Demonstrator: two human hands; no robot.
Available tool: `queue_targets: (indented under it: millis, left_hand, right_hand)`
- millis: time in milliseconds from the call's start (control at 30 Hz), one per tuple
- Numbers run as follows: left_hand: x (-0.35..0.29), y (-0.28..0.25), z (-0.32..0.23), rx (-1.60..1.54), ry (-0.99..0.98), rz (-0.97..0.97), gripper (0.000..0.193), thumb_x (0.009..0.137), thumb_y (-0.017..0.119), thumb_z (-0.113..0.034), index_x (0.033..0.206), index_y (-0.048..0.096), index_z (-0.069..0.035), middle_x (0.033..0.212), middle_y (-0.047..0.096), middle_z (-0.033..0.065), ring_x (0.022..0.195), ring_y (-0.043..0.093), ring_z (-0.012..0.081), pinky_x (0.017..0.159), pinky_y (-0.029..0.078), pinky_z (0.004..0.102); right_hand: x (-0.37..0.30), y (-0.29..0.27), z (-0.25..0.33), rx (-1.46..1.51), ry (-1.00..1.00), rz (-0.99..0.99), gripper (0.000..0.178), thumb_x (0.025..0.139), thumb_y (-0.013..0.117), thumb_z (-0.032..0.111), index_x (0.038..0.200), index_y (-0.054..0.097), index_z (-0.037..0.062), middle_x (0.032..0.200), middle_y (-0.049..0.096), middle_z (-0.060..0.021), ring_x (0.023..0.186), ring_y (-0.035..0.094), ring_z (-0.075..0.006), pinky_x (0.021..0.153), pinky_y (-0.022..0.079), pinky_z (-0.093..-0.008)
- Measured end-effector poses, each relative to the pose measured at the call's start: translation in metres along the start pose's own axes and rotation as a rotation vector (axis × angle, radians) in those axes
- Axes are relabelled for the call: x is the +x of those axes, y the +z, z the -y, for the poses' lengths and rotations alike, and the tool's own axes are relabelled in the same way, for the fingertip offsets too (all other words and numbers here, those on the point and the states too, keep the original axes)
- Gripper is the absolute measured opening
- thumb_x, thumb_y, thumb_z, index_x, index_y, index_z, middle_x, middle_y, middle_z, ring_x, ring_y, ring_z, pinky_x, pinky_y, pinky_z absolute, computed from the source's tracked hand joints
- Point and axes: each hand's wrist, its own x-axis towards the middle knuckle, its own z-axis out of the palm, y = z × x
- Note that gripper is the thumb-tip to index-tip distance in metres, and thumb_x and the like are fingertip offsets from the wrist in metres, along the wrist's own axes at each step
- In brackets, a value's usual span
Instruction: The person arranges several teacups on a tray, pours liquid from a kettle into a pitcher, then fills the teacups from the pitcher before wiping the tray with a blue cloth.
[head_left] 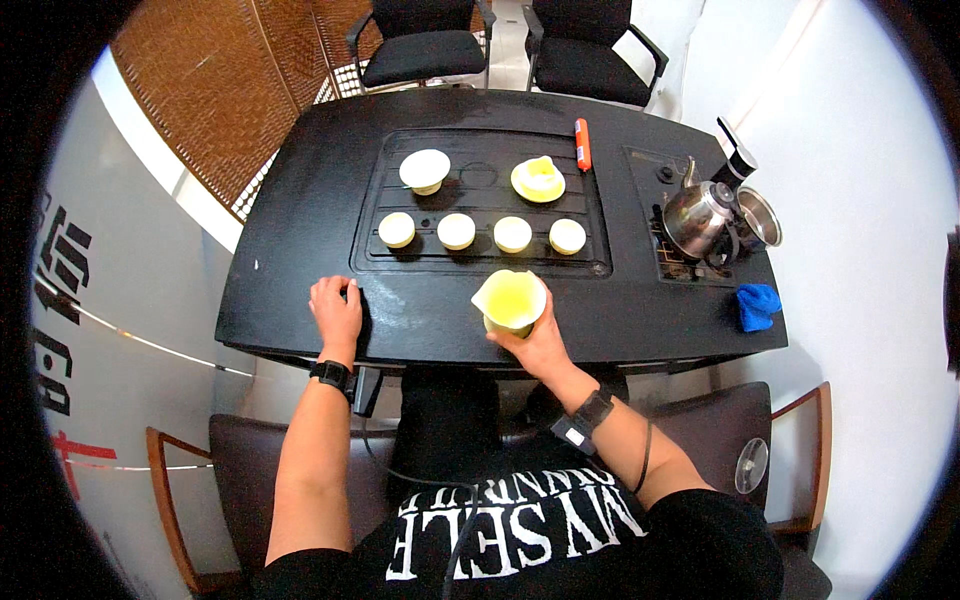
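A white spouted tea pitcher (pixel 510 303) with yellow-green liquid inside is in my right hand (pixel 540 345). My fingers wrap its right side and base, near the front edge of the black table. My left hand (pixel 337 312) rests on the table to the left, fingers loosely bent and nothing in them. Beyond the pitcher, a row of several small white cups, among them a leftmost cup (pixel 397 231) and a rightmost cup (pixel 567 237), stands on the black tea tray (pixel 480 262). Behind them are a white strainer-like bowl (pixel 425 170) and a lidded tea bowl (pixel 538 180).
A steel kettle (pixel 697 220) sits on a stove panel at the right, with a metal pot (pixel 760 218) beside it. Nearby lies a blue cloth (pixel 758 307). An orange-red tube-shaped packet (pixel 583 145) rests at the tray's far right. Two black chairs (pixel 425 55) stand behind the table.
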Motion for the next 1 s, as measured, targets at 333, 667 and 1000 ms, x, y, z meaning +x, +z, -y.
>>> queue_targets:
  millis: [333, 667, 1000]
  left_hand:
    - [-0.002, -0.002, 0.0, 0.018, 0.012, -0.02, 0.014, 0.084, 0.062, -0.02, 0.081, 0.062, -0.006, 0.09, 0.058, 0.0095, 0.095, 0.052, 0.0311, 0.083, 0.039, 0.0439]
    - [-0.002, 0.002, 0.002, -0.009, 0.024, -0.031, 0.014, 0.084, 0.063, -0.02, 0.079, 0.06, -0.007, 0.088, 0.056, 0.0089, 0.094, 0.05, 0.0306, 0.082, 0.039, 0.0433]
    - [-0.002, 0.002, 0.001, 0.005, 0.023, -0.011, 0.015, 0.085, 0.062, -0.021, 0.082, 0.062, -0.007, 0.09, 0.058, 0.0086, 0.095, 0.051, 0.0302, 0.084, 0.038, 0.0433]
  right_hand:
    - [-0.002, -0.022, 0.009, -0.152, 0.007, 0.109, 0.104, 0.065, 0.084, 0.018, 0.144, 0.018, 0.0047, 0.136, 0.039, -0.0193, 0.13, 0.037, -0.0346, 0.109, 0.031, -0.0424]
    - [0.01, -0.011, 0.009, -0.182, -0.07, 0.009, 0.096, 0.062, 0.086, 0.019, 0.138, 0.028, 0.0036, 0.129, 0.046, -0.0176, 0.125, 0.042, -0.0344, 0.107, 0.033, -0.0421]
    - [0.04, -0.011, 0.003, 0.155, 0.053, 0.301, 0.084, 0.071, 0.078, 0.005, 0.138, 0.027, 0.0066, 0.132, 0.046, -0.0099, 0.126, 0.043, -0.0219, 0.107, 0.032, -0.035]
